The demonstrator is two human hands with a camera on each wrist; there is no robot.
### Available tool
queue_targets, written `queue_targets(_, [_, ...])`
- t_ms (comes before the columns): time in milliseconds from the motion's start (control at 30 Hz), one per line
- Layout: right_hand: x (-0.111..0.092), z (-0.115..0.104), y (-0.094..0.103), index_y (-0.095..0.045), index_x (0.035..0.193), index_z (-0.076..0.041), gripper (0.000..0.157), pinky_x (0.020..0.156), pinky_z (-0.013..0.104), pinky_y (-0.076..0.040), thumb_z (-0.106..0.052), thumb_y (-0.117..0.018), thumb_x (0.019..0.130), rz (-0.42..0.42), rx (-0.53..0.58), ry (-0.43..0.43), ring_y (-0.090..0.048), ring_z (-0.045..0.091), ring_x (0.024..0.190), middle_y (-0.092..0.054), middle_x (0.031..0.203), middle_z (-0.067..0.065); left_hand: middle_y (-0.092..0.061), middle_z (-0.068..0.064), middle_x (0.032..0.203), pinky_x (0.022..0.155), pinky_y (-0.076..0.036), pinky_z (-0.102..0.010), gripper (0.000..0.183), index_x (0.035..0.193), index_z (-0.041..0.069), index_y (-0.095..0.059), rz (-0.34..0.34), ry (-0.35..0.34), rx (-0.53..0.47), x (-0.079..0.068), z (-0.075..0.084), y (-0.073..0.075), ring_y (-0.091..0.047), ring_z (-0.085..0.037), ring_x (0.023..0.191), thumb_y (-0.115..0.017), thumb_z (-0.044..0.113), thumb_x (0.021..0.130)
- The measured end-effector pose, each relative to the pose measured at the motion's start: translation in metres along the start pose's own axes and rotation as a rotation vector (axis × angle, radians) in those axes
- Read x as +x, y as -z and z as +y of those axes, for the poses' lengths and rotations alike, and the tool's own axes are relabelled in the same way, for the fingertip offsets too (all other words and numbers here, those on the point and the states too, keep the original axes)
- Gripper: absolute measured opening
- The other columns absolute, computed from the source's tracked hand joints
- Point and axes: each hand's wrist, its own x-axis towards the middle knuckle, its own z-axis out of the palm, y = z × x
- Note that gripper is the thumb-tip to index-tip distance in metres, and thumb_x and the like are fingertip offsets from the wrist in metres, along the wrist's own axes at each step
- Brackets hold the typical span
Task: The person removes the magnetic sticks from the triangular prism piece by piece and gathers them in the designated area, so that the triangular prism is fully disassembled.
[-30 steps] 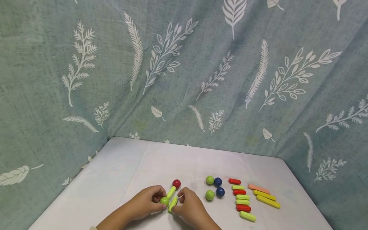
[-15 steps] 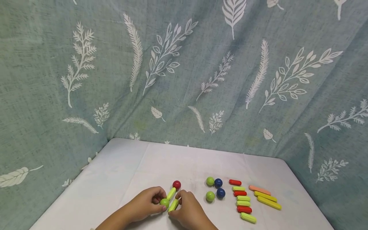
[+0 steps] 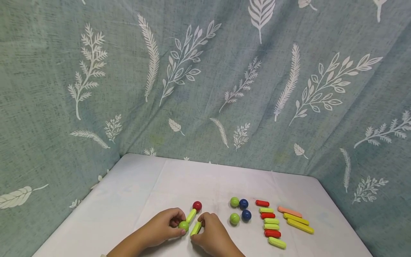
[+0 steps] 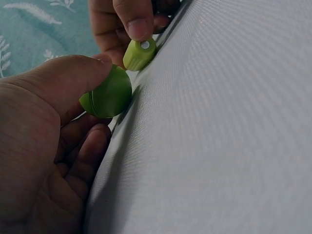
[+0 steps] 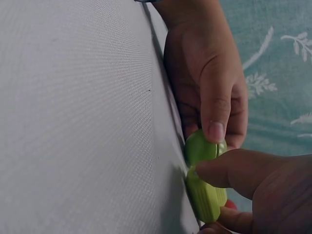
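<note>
My left hand (image 3: 165, 225) pinches a green ball (image 3: 183, 225) between thumb and fingers, low at the white table. From that ball a yellow-green stick (image 3: 191, 216) runs up to a red ball (image 3: 197, 206). Just to the right, my right hand (image 3: 213, 233) grips a second yellow-green stick (image 3: 196, 228) by its two ends, nearly parallel to the first. The left wrist view shows a round pale spot on the end of this held stick (image 4: 140, 54), close beside the green ball (image 4: 108, 93). In the right wrist view, thumb and finger span the stick (image 5: 204, 197).
Right of my hands lie two green balls (image 3: 234, 218) and two dark blue balls (image 3: 246, 215). Farther right is a column of short red and yellow-green sticks (image 3: 271, 227), then longer yellow sticks (image 3: 300, 226) and an orange one (image 3: 289, 211). A leaf-patterned curtain (image 3: 205, 89) surrounds the table.
My right hand has shifted the second stick slightly right, a little away from the green ball. The left hand keeps its pinch on the ball, and the other pieces stay put.
</note>
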Motion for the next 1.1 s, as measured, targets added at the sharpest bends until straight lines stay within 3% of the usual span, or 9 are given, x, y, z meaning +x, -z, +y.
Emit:
queue_targets(700, [0.0, 0.005, 0.0, -0.066, 0.111, -0.009, 0.049, 0.087, 0.05, -0.055, -0.026, -0.093, 0.075, 0.011, 0.014, -0.01, -0.056, 0.019, 0.091, -0.057, 0.103, 0.003, -0.065, 0.005, 0.103, 0.079, -0.052, -0.021, 0.033, 0.108, 0.021, -0.066, 0.003, -0.004, 0.005, 0.0, 0.0, 0.0, -0.06, -0.011, 0.092, -0.086, 0.035, 0.087])
queue_targets(1100, [-0.02, 0.013, 0.033, -0.066, 0.12, -0.012, 0.052, 0.089, 0.052, -0.06, -0.031, -0.092, 0.079, 0.107, 0.074, -0.182, -0.059, 0.022, 0.094, -0.065, 0.111, 0.004, -0.064, 0.007, 0.102, 0.08, -0.051, -0.022, 0.034, 0.106, 0.023, -0.065, 0.006, 0.008, 0.036, 0.001, -0.001, -0.001, -0.059, -0.011, 0.093, -0.087, 0.038, 0.085])
